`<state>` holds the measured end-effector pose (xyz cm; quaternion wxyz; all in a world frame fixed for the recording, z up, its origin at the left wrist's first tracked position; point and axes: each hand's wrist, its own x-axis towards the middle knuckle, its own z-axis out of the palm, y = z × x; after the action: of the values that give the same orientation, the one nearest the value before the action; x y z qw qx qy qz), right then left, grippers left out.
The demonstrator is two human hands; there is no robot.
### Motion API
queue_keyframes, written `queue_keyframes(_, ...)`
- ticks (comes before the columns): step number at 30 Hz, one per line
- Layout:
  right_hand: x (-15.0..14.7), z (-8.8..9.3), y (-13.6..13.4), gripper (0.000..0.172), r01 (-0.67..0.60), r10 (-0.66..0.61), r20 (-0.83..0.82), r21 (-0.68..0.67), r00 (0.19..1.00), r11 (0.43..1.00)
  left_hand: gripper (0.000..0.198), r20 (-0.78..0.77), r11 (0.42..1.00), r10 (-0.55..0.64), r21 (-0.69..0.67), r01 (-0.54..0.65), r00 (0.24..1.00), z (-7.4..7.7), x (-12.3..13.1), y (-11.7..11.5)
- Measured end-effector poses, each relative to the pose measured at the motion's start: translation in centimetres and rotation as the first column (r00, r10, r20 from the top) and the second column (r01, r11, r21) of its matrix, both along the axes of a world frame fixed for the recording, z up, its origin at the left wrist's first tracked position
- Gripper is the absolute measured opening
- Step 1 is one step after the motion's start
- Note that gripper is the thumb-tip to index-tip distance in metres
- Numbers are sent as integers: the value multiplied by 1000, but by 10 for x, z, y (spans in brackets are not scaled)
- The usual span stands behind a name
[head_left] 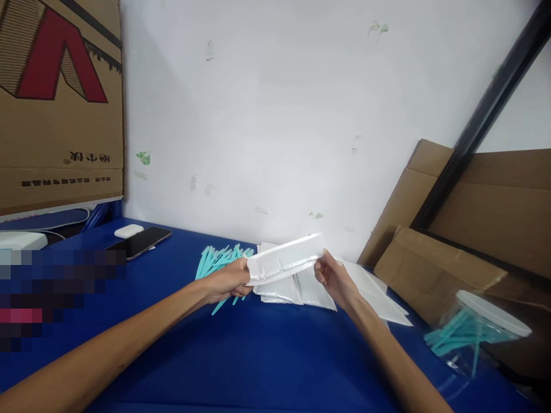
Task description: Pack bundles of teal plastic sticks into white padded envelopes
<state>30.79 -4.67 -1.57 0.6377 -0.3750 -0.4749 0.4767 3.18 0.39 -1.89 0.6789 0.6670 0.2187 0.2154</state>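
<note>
A white packet (282,261), long and shiny like a plastic pouch, is stretched between my two hands above the table. My left hand (230,281) is closed on its left end, and my right hand (336,278) pinches its right end. Behind my left hand a bunch of teal plastic sticks (210,261) lies fanned out, a few tips poking out below the wrist. Under the held packet more white packets (279,292) lie in a pile. Others (374,292) spread out to the right, partly behind my right forearm.
A clear tub (471,338) with a white lid holds more teal sticks at the right edge. Behind it lean cardboard sheets (434,264) and a dark bar (482,115). On the blue table (258,361) a phone (148,242) and a white case (128,230) lie left. A carton (60,132) stands above.
</note>
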Motion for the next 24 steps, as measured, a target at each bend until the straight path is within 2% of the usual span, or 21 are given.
queue_keyframes(7,0,1,0,35,14,-15,40,16,999,1000,12,-9,997,-63,33,63,998,2,-2,0)
queue_keyframes(11,-3,-1,-2,36,-33,30,114,25,993,999,17,-68,994,-101,28,103,993,1,-2,-1)
queue_keyframes(15,-6,-4,-1,39,-71,68,158,18,985,997,16,-149,988,-123,79,136,981,2,1,-8)
queue_keyframes(19,-5,-5,1,36,-69,64,152,23,986,997,14,-188,984,-88,133,115,978,7,1,-12)
queue_keyframes(24,-2,-2,1,37,-38,36,130,8,991,999,14,-145,989,-18,142,39,989,13,-3,-7)
